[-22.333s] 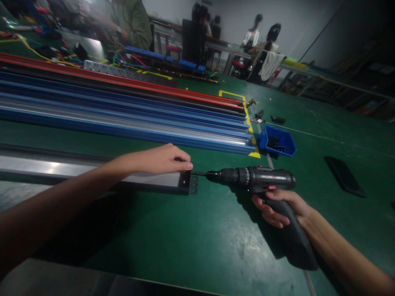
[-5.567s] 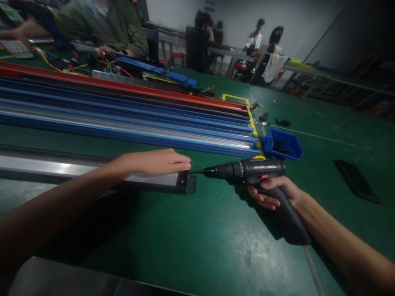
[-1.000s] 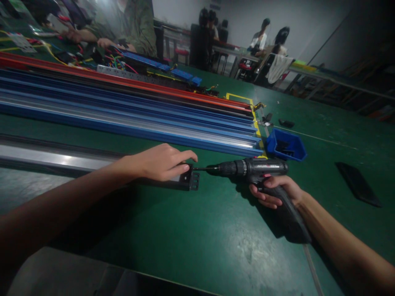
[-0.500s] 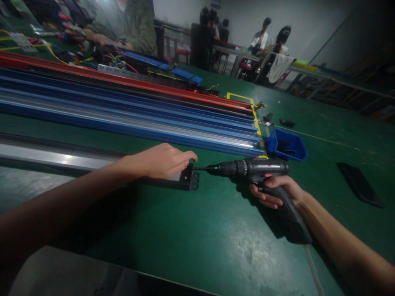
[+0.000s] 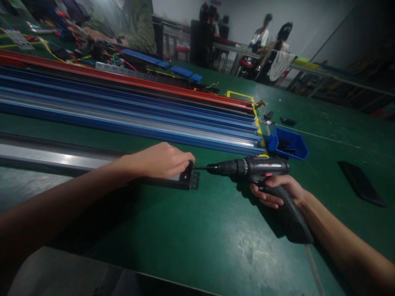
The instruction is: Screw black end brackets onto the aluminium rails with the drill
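My right hand [image 5: 276,191] is wrapped round the handle of a black cordless drill [image 5: 265,165], which points left. Its long thin bit [image 5: 202,167] reaches the black end cap [image 5: 187,176] of a silver and black metal profile [image 5: 70,158] lying on the table. Over that end lies my left hand [image 5: 166,160], closed on the profile, with fingertips bent down at the cap beside the bit's tip. Whether a screw sits at the tip is hidden by the fingers. A small slotted tab [image 5: 194,181] sticks out from the cap.
Long blue profiles [image 5: 138,119] and a red one [image 5: 148,84] lie behind my hands. To the right are a blue bin [image 5: 288,144] with dark small parts and a black flat object [image 5: 361,183]. Across the green table [image 5: 216,230], a person [image 5: 135,24] sits by wires.
My left index finger has bent down from a raised position to the end cap at the bit's tip. The drill and profile have hardly moved.
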Demonstrator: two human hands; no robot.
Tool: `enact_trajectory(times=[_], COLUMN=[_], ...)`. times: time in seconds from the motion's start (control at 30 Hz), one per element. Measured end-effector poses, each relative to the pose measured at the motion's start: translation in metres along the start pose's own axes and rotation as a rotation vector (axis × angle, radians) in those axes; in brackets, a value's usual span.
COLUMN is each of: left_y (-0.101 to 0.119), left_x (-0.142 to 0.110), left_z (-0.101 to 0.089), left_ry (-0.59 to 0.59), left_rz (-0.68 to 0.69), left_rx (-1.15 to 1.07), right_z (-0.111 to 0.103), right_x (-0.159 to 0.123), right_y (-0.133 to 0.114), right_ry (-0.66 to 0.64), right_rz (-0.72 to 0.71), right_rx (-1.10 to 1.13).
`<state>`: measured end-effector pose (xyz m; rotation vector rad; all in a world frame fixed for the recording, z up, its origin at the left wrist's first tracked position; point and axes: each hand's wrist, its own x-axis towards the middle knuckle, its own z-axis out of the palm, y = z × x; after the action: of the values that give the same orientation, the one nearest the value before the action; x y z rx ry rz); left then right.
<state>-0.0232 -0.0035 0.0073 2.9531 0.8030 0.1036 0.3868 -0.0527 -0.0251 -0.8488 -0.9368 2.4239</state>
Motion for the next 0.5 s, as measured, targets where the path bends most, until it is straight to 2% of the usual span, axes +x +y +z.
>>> enact_trajectory(times=[0.23, 0.5], left_y=[0.0010, -0.0007], left_x=[0.0001, 0.0001], left_z=[0.0018, 0.0028], left_ry=[0.010, 0.033], left_rz=[-0.022, 0.023], left_rx=[0.029, 0.015], right_z=[-0.0051, -0.0034], right_x=[0.0018, 0.0007], right_y=[0.0016, 0.0014], right_ry=[-0.079, -0.088], right_rz=[-0.032, -0.029], right_rx=[0.003, 0.028])
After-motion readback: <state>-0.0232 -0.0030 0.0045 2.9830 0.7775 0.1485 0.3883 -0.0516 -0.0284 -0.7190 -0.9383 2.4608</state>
